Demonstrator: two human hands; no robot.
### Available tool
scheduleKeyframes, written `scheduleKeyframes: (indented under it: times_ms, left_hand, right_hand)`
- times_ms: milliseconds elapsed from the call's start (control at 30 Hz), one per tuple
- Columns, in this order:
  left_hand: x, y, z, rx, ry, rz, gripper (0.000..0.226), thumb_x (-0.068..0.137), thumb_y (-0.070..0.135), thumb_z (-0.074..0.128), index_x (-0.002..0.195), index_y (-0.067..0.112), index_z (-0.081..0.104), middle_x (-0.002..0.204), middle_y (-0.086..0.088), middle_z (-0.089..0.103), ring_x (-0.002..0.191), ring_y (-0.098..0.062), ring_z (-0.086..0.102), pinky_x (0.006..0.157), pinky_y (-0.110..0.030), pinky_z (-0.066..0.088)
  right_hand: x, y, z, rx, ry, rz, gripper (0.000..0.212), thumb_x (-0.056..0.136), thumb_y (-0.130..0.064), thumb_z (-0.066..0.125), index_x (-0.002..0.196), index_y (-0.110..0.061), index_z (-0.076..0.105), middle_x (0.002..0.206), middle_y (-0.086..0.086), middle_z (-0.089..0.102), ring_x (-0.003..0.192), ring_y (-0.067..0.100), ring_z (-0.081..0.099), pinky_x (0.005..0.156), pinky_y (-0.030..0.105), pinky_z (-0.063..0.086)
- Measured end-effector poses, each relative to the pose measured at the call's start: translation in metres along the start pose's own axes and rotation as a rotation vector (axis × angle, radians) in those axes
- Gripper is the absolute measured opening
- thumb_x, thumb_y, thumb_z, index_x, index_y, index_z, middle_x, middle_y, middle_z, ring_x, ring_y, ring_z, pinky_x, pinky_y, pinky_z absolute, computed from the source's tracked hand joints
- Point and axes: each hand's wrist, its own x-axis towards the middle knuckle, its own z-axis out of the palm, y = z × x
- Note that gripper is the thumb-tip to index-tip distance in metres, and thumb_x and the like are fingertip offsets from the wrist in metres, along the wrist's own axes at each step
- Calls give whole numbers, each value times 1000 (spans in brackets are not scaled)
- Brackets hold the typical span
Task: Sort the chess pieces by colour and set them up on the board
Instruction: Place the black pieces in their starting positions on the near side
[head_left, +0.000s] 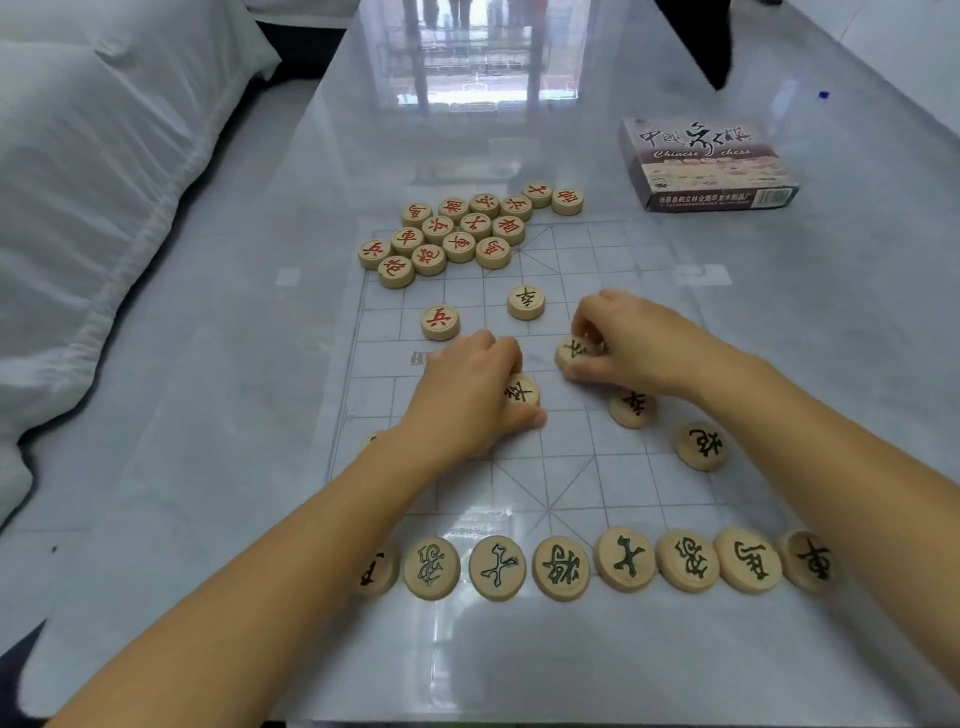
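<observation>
A pale Chinese chess board (623, 478) lies on the table. My left hand (467, 395) grips a black-lettered piece (523, 391) near the board's middle. Just to the right, my right hand (628, 343) pinches another black-lettered piece (571, 351). Several black-lettered pieces (561, 567) stand in a row along the near edge. Other black pieces sit at the far middle (525, 302), under my right wrist (631, 409) and at the right (701, 446). A cluster of red-lettered pieces (457, 234) lies at the far left corner, and one red piece (440, 322) stands apart on the board.
The Chinese chess box (706, 163) lies at the far right of the glossy table (208, 364). A white cushion or bedding (88, 171) runs along the left side. A piece (371, 439) is partly hidden behind my left forearm.
</observation>
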Motion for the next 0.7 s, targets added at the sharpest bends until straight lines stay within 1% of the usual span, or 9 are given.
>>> scheduleKeyframes:
  times_ms: [100,167,233,267,300,400,500,567,700]
  left_hand:
    - [1,-13,-8,-22,-74,-10,41,76,34,69,112,24,53,113,-2,48,105,-22,47,88,-35,38]
    - [-3,-29,-20,-86,-132,-47,40,76,29,70,114,30,55,115,0,45,105,-22,47,93,-38,41]
    - [-10,-42,-28,-154,-173,-49,41,77,24,71,114,34,55,115,4,42,104,-18,47,92,-36,43]
    - [-14,-46,-29,-175,-182,-36,42,77,22,71,115,33,55,113,6,42,102,-16,47,90,-31,43]
    - [-16,-50,-30,-189,-174,-22,43,77,20,71,116,31,54,111,7,42,100,-14,48,86,-26,42]
    - [-20,-63,-31,-221,-86,-22,40,77,15,70,112,28,55,105,7,49,97,-12,52,74,-13,38]
    - [-23,-73,-34,-287,-64,-66,39,77,12,70,110,27,57,109,3,51,98,-12,52,75,-12,39]
    - [-23,-71,-34,-316,-83,-72,39,75,15,72,109,28,57,109,3,50,97,-11,51,75,-12,39]
    - [-25,-62,-29,-307,-89,-47,35,74,21,73,104,29,57,105,7,49,94,-11,52,73,-13,39]
  right_hand:
    - [-16,-25,5,-34,-30,-9,42,76,-53,64,92,-20,45,92,-4,46,79,17,46,66,30,34]
    - [-23,-36,6,-53,-32,-41,45,75,-59,61,91,-21,44,90,-7,45,80,17,46,69,31,33]
    - [-29,-39,5,-17,-83,-76,55,74,-61,61,111,-24,46,98,-9,45,93,17,50,78,32,36]
    - [-30,-39,5,-7,-113,-89,62,74,-58,63,122,-26,43,103,-9,45,100,16,51,84,33,36]
    - [-31,-38,4,-7,-133,-108,64,75,-54,64,127,-27,41,108,-9,46,104,16,51,87,32,35]
    - [-30,-35,7,-10,-105,-151,45,80,-46,63,118,-27,49,111,-6,50,101,17,53,84,29,35]
    - [-30,-37,12,-23,-53,-131,39,79,-48,63,106,-22,51,104,-4,52,93,18,53,81,30,34]
    - [-30,-39,14,-26,-33,-111,39,78,-50,63,100,-22,49,98,-4,51,90,20,51,77,30,31]
    - [-31,-39,16,-11,-18,-101,38,78,-51,63,97,-21,48,95,-4,49,90,20,49,75,29,30]
